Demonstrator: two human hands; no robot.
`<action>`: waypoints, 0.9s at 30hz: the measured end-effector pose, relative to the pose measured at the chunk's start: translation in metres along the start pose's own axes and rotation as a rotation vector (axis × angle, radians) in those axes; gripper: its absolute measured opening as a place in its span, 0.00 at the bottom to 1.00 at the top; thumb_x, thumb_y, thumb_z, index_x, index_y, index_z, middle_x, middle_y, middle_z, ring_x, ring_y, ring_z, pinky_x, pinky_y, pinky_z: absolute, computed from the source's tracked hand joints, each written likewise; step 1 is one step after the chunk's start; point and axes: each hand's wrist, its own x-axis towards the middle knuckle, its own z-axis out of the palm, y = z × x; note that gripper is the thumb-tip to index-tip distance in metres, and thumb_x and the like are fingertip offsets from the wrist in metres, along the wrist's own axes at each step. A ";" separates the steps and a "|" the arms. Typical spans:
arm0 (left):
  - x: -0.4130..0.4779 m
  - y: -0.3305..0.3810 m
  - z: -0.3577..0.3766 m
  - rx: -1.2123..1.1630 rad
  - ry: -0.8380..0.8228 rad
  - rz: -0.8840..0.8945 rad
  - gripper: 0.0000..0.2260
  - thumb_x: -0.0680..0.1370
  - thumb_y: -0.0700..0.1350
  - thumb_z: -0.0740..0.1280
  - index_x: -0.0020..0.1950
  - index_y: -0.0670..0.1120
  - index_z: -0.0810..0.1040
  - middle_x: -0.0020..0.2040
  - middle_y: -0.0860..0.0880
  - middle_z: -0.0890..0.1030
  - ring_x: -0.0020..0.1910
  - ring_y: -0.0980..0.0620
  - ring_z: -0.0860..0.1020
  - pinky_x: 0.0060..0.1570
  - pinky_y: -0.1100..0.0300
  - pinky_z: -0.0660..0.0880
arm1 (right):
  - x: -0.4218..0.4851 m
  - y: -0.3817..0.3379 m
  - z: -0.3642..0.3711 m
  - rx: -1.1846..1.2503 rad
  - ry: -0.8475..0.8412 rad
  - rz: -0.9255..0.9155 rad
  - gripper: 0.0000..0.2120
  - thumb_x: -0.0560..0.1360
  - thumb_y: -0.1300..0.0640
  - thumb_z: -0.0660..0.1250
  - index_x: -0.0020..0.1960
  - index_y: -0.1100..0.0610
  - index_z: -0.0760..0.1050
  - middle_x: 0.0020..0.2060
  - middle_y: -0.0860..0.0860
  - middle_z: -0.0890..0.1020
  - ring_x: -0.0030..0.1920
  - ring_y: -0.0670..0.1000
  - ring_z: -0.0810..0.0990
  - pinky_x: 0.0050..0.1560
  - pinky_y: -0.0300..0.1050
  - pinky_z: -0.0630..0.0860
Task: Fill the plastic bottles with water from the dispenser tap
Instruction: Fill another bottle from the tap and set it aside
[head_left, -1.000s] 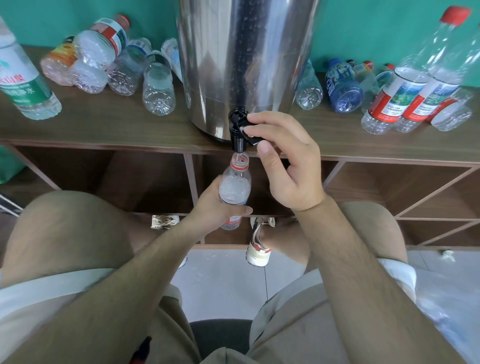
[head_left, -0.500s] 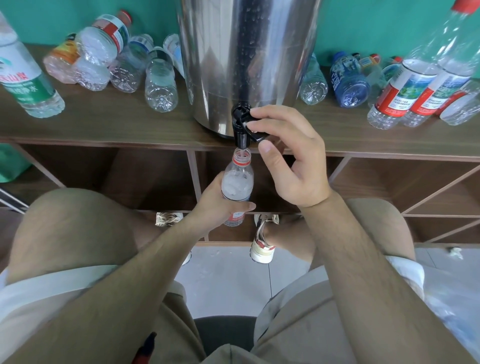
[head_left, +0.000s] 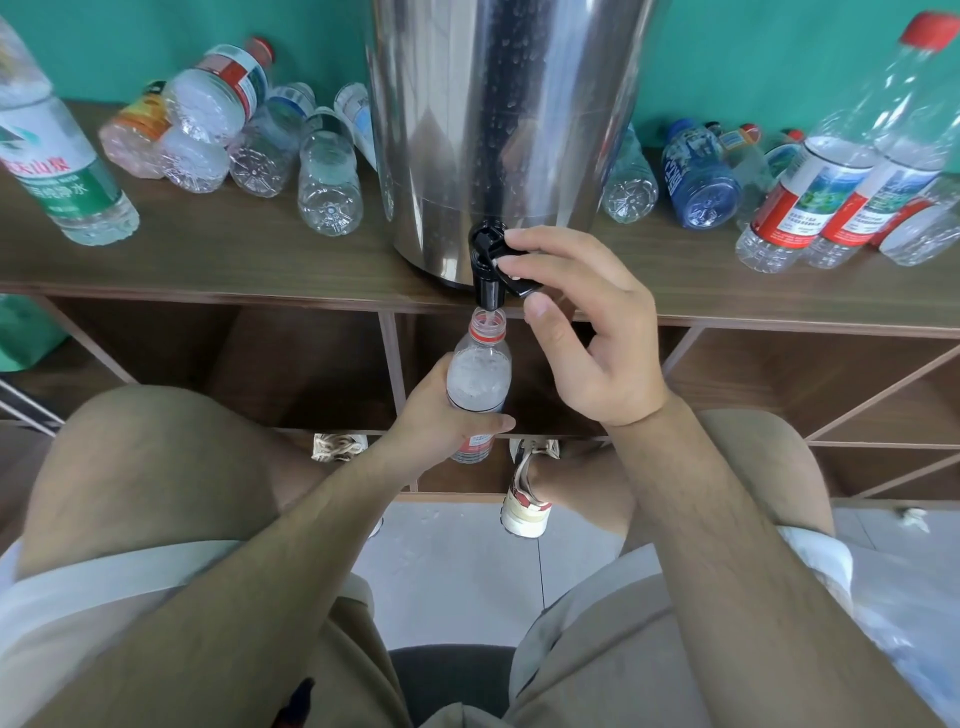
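A tall steel water dispenser (head_left: 498, 119) stands on the wooden shelf top (head_left: 223, 260), its black tap (head_left: 488, 265) hanging over the front edge. My left hand (head_left: 441, 415) grips a small clear plastic bottle (head_left: 479, 374) with a red neck ring, upright, its uncapped mouth right under the spout. The bottle looks filled up to its shoulder. My right hand (head_left: 587, 332) pinches the tap's black lever between fingers and thumb.
Several empty bottles (head_left: 327, 176) lie left of the dispenser, and a green-labelled bottle (head_left: 57, 171) stands at the far left. More bottles (head_left: 701, 182) lie on the right, with two red-labelled ones (head_left: 810, 202) leaning. Open cubbies sit below; my knees and shoes are underneath.
The view has shifted slightly. Both hands hold the same grips, bottle under the spout.
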 end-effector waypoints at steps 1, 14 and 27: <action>0.000 0.000 0.000 0.005 0.003 -0.001 0.39 0.70 0.46 0.83 0.75 0.55 0.67 0.67 0.53 0.77 0.68 0.48 0.75 0.69 0.41 0.75 | 0.001 0.000 -0.001 0.001 -0.003 0.004 0.12 0.81 0.68 0.64 0.61 0.68 0.82 0.65 0.61 0.81 0.61 0.55 0.83 0.53 0.37 0.75; 0.000 -0.002 0.002 0.012 0.003 -0.002 0.39 0.70 0.46 0.83 0.75 0.56 0.67 0.67 0.53 0.76 0.68 0.48 0.75 0.69 0.42 0.76 | -0.002 0.006 -0.003 -0.052 -0.010 -0.046 0.12 0.82 0.66 0.66 0.63 0.65 0.82 0.66 0.59 0.82 0.64 0.55 0.83 0.58 0.44 0.78; 0.004 -0.007 0.001 0.005 0.002 0.028 0.39 0.69 0.48 0.84 0.75 0.57 0.67 0.66 0.55 0.77 0.66 0.49 0.76 0.68 0.44 0.77 | -0.001 0.004 0.005 -0.105 0.059 -0.063 0.13 0.84 0.71 0.61 0.62 0.65 0.83 0.65 0.57 0.81 0.59 0.52 0.84 0.53 0.43 0.82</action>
